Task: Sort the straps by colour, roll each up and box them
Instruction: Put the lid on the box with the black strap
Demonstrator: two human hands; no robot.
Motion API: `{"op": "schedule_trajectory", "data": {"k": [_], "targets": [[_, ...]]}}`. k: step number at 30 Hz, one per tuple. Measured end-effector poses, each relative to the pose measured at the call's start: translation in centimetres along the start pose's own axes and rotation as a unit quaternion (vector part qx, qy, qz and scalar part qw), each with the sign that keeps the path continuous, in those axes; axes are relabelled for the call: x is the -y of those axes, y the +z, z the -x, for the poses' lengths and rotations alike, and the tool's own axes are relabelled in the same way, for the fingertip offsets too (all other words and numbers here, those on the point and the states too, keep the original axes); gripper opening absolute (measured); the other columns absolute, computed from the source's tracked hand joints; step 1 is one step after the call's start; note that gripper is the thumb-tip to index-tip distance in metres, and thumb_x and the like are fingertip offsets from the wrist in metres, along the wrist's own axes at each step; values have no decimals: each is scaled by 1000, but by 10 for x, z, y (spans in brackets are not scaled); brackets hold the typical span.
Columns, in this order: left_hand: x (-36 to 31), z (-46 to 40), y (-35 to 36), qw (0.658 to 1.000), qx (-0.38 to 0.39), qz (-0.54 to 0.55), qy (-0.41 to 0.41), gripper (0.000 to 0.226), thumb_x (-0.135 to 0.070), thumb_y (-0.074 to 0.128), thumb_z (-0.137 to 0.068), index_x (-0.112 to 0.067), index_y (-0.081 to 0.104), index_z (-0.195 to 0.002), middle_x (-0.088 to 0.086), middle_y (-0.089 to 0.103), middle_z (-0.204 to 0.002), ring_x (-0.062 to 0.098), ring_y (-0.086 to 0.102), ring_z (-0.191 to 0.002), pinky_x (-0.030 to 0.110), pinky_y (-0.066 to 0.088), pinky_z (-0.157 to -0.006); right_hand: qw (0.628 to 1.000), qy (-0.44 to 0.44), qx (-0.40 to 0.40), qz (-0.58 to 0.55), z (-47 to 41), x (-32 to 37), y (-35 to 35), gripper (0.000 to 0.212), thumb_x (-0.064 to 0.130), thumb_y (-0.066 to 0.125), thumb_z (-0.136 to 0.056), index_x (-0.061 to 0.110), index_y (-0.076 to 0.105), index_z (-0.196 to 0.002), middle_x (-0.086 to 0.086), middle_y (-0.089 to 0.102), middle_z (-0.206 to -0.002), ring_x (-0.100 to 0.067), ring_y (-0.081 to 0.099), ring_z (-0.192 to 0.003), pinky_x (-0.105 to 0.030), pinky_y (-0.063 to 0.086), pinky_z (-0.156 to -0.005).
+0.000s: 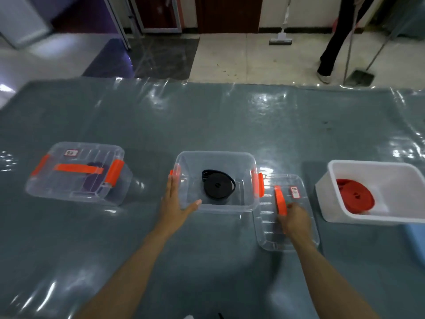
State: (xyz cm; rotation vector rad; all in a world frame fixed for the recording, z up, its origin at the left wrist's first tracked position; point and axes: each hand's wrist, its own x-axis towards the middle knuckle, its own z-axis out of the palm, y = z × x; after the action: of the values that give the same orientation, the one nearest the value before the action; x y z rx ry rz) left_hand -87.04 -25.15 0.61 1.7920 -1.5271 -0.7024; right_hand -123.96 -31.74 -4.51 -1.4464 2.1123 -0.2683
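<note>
1. The right hand (295, 221) grips the orange handle (281, 201) of the clear lid (287, 236); the left hand (177, 203), fingers straight, steadies the open middle box (250, 204).
2. The black roll (218, 186) lies inside; left box (76, 173) is lidded, red roll (355, 195) sits in the white bin (331, 203).
3. Lidding remains; the near table (207, 261) offers room.

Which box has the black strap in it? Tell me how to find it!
On the grey table three boxes sit in a row; choose the middle box. It is clear and lidless, with a rolled black strap inside, unlike the lidded box and the white box.
</note>
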Motion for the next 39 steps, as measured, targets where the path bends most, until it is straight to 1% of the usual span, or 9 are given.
{"op": "schedule_trajectory", "data": {"k": [8, 13, 19, 22, 24, 30, 35, 37, 39], "targets": [[-13, 8, -2, 995, 21, -47, -85, 117, -55, 78, -88, -40, -7, -166, -17, -7, -175, 18, -5, -163, 74, 12, -122, 995, 11, -44, -90, 13, -34, -29, 21, 29, 87, -80, 10, 79, -82, -11, 74, -71, -34, 73, -78, -36, 51, -72], [-16, 9, -5, 998, 15, -1, -66, 116, -46, 82, -88, -40, -3, -167, -13, -3, -176, 16, -4, -163, 69, 12, -125, 981, -13, -93, -167, 27, -32, -50, 23, 23, 87, -83, 7, 81, -99, -11, 76, -78, -28, 72, -78, -40, 54, -80], [-14, 10, -5, 995, -3, 75, -61, 107, -37, 83, -90, -34, 10, -168, -9, 7, -176, 13, 5, -163, 50, 15, -131, 979, -144, -64, -129, 32, 36, -63, 31, 15, 87, -77, 17, 79, -107, 5, 71, -76, -11, 68, -67, -24, 51, -63], [-12, 7, -7, 982, -37, 168, -79, 63, -37, 46, -111, -21, 24, -167, -1, 23, -174, 15, 19, -161, 47, 17, -132, 974, -221, -26, -36, 29, 86, -58, 36, 21, 89, -73, 21, 79, -107, -1, 74, -89, -21, 70, -79, -35, 57, -76], [-12, 5, -9, 966, -63, 220, -119, 61, -44, 30, -111, -15, 34, -164, 1, 36, -169, 17, 32, -157, 47, 24, -130, 960, -277, -2, 42, 27, 119, -48, 35, 24, 87, -74, 23, 79, -107, -6, 71, -99, -29, 68, -92, -40, 56, -81], [-15, -23, -5, 958, -91, 207, -177, 41, -42, 49, -107, -15, 59, -136, 3, 65, -131, 27, 61, -126, 41, 47, -106, 923, -367, 66, 91, 27, 189, 5, 43, 13, 76, -79, 16, 74, -122, -10, 63, -118, -34, 58, -114, -42, 49, -96], [3, -43, 9, 965, -107, 122, -204, 39, -11, 50, -108, -1, 53, -146, 20, 49, -155, 36, 45, -146, 44, 35, -121, 897, -436, 49, 45, 24, 175, 27, 47, 8, 70, -85, 15, 70, -132, -11, 62, -125, -36, 57, -115, -49, 45, -103], [7, -42, 14, 954, -139, 163, -209, 37, -14, 56, -106, -5, 58, -141, 17, 61, -140, 35, 57, -131, 49, 45, -112, 899, -433, -27, 55, 20, 160, 28, 45, 18, 72, -92, 19, 67, -137, -14, 58, -142, -40, 51, -135, -56, 38, -113], [8, -40, 18, 928, -177, 216, -247, 43, -19, 62, -104, -8, 55, -145, 13, 63, -139, 32, 61, -126, 47, 48, -109, 931, -335, -141, 46, 23, 141, 34, 52, 34, 69, -99, 23, 56, -148, -16, 42, -161, -39, 33, -153, -58, 25, -122]]}}
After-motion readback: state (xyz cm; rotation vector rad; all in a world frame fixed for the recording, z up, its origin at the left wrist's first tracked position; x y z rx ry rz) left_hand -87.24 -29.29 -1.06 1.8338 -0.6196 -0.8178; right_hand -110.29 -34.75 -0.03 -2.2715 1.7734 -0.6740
